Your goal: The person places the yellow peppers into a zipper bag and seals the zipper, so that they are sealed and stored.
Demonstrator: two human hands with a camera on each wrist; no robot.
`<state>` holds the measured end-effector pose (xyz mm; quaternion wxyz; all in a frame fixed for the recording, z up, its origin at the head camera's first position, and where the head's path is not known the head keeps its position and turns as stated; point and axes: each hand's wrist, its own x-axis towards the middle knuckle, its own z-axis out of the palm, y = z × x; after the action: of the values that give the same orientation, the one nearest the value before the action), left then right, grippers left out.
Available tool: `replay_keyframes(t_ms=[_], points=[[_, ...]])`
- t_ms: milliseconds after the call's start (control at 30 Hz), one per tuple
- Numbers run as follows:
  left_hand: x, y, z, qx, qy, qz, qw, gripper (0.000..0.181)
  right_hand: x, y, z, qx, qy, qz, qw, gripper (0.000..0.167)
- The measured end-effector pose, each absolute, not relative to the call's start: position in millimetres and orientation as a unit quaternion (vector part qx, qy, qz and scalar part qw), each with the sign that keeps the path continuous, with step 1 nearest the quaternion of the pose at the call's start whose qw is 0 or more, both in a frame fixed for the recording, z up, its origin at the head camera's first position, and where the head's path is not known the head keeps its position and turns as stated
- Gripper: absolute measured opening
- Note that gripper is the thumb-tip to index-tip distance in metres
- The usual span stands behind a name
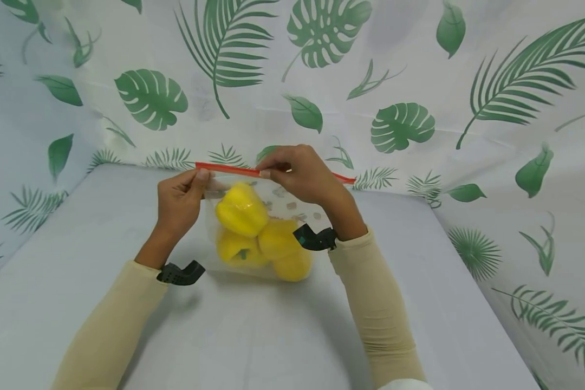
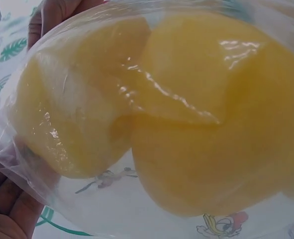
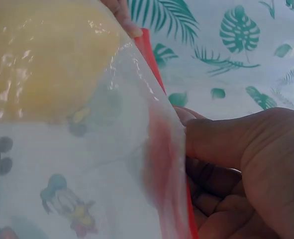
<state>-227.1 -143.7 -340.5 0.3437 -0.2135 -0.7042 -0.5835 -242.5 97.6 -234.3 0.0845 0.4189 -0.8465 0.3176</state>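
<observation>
A clear zip bag (image 1: pixel 285 196) with cartoon prints and a red zip strip (image 1: pixel 229 169) hangs upright over the white table, holding several yellow bell peppers (image 1: pixel 244 210). My left hand (image 1: pixel 177 203) pinches the bag's top left corner between thumb and fingers. Along the strip, right of its middle, the thumb and fingers of my right hand (image 1: pixel 304 174) pinch the red edge. In the left wrist view the yellow bell peppers (image 2: pixel 201 99) press close behind the shiny plastic. The right wrist view shows the right thumb (image 3: pixel 214 142) against the red strip. Whether the bag's bottom touches the table is unclear.
The table (image 1: pixel 244 330) has a plain white cover. Behind it and at both sides hangs a white cloth (image 1: pixel 346 122) printed with green leaves. A black wrist camera (image 1: pixel 180 272) sits on the left wrist, another black camera (image 1: pixel 314 237) on the right.
</observation>
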Motion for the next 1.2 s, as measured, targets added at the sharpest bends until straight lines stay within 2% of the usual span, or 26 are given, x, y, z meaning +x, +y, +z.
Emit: replay_keyframes(t_ms=[767, 1200], points=[[-234.9, -146.7, -348.0, -0.192, -0.684, -0.625, 0.323, 0.027, -239.8, 161.1, -234.2, 0.340, -0.874, 0.326, 0.122, 0.016], [-235.5, -147.1, -347.8, -0.187, -0.690, -0.625, 0.315, 0.027, -238.0, 199.4, -241.8, 0.311, -0.878, 0.325, 0.166, 0.017]])
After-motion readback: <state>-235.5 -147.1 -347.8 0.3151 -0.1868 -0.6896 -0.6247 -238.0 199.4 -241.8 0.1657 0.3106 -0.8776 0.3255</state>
